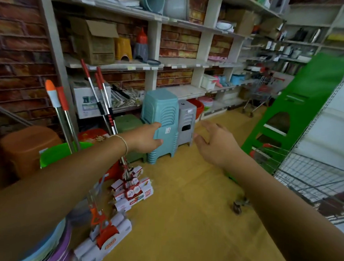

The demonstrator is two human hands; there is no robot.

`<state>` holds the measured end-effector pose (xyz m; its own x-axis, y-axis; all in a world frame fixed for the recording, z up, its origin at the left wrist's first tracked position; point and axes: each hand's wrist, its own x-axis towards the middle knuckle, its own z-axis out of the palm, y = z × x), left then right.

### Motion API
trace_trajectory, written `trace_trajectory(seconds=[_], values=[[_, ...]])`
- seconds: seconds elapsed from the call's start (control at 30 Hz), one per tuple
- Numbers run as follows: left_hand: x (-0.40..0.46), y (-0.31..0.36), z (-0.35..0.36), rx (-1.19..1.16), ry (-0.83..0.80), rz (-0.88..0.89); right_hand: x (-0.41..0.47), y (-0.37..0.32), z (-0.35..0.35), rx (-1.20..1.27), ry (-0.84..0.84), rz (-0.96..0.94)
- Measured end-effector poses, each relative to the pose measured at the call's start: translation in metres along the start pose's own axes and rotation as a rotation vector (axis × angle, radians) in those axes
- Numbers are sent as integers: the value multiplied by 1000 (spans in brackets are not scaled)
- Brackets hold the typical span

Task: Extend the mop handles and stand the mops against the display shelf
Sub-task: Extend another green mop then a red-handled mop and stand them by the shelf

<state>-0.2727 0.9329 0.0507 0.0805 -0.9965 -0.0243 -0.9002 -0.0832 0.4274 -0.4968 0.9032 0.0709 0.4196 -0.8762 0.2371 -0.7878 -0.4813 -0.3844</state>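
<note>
left hand (146, 138) fingers relaxed, against stacked pale-blue plastic stools (161, 118); right hand (216, 142) fingers spread, empty; red-gripped steel mops (101, 98) lean on white display shelf (114, 66).

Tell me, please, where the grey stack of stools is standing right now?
In the head view the grey stack of stools stands on the floor near the centre, right beside the taller blue stack of stools, in front of the display shelf.
</note>
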Motion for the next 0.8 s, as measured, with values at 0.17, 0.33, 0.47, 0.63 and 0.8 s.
trace_trajectory(seconds=[0.17, 0.33, 0.47, 0.63, 0.8], values=[[107, -35, -23, -11, -29, -21, 92, 13, 12, -22, -36, 50], [192, -59, -39, -5, 0, -23, 162, 28, 21, -53, -45, 96], [240, -71, -30, -19, -8, 1, 207, 46, 33, -47, -85, 133], [300, -85, -17, 14, -24, -6, 268, 70, 56, -42, -138, 121], [362, -94, -13, 57, -14, -38, 343, 103, 84, -74, -222, 5]])
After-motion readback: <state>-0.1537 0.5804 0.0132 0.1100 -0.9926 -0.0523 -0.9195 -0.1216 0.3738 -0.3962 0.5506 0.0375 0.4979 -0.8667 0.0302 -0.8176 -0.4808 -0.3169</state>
